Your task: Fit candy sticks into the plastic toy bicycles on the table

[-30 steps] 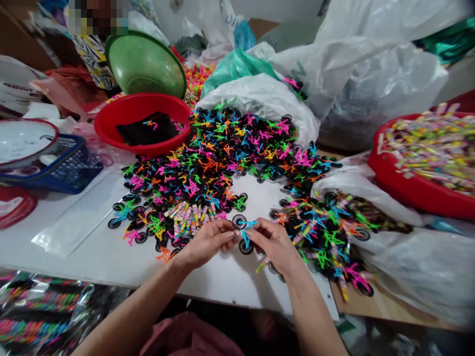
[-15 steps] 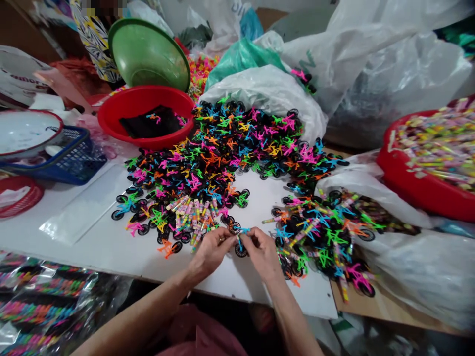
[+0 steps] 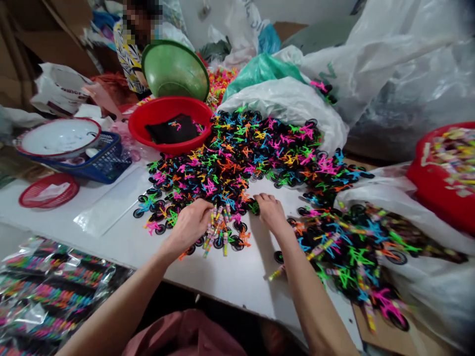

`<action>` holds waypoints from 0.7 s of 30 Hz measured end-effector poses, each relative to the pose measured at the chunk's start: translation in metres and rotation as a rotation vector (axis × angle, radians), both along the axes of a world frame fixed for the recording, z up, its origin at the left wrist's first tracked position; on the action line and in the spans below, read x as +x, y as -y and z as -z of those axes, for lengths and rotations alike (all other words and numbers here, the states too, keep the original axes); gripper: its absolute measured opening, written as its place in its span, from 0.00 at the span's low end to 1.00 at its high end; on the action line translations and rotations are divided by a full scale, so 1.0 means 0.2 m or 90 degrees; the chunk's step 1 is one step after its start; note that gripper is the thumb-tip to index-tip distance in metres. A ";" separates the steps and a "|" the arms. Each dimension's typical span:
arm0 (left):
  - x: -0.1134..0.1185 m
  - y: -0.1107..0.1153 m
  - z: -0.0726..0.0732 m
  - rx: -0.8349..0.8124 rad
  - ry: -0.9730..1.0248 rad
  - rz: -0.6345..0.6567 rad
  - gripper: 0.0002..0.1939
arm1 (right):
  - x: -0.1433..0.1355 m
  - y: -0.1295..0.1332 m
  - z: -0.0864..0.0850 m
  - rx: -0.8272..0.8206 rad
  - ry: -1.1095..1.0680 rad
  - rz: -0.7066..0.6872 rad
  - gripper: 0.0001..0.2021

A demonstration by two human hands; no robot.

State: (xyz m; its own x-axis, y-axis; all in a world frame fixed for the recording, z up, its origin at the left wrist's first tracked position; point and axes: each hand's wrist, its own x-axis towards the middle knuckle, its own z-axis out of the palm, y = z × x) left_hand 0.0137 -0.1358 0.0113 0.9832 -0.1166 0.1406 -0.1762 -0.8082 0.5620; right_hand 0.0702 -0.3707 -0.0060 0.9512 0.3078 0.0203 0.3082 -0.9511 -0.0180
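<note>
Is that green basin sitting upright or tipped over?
Tipped: the green basin leans on edge behind the red basin, its hollow inside facing forward.

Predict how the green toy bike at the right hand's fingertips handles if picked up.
The green toy bike is probably light, given its thin frame and small size beside the right hand. Likely fairly stiff, as it looks like molded plastic. It may snag: it lies against the pile of bikes, where frames and wheels tangle.

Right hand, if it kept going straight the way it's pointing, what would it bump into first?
Likely the green toy bike at the right hand's fingers, then the bike pile beyond; depth is unclear, so they may already touch.
</note>
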 end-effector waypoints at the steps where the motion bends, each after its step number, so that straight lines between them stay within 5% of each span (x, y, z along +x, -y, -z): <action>1: -0.01 0.00 0.00 0.038 -0.003 -0.007 0.12 | 0.02 -0.01 0.05 0.001 -0.011 0.006 0.19; 6: -0.11 0.14 0.10 0.253 -0.070 0.083 0.11 | -0.09 0.10 0.09 0.015 -0.025 0.125 0.07; 9: -0.11 0.24 0.17 0.334 -0.077 0.062 0.14 | -0.24 0.11 0.07 0.005 -0.028 0.169 0.08; 15: -0.05 0.30 0.16 0.375 -0.100 0.044 0.14 | -0.38 0.03 0.05 -0.057 -0.068 0.135 0.17; 21: -0.10 0.24 0.13 0.382 -0.118 -0.008 0.14 | -0.26 -0.23 0.02 0.155 -0.108 0.034 0.11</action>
State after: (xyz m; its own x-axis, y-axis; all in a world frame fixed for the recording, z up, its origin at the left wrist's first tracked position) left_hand -0.0067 -0.1843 -0.0155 0.9868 -0.1099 -0.1186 -0.1071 -0.9938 0.0294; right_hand 0.0176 -0.3239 -0.0096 0.9619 0.2633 -0.0734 0.2314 -0.9274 -0.2940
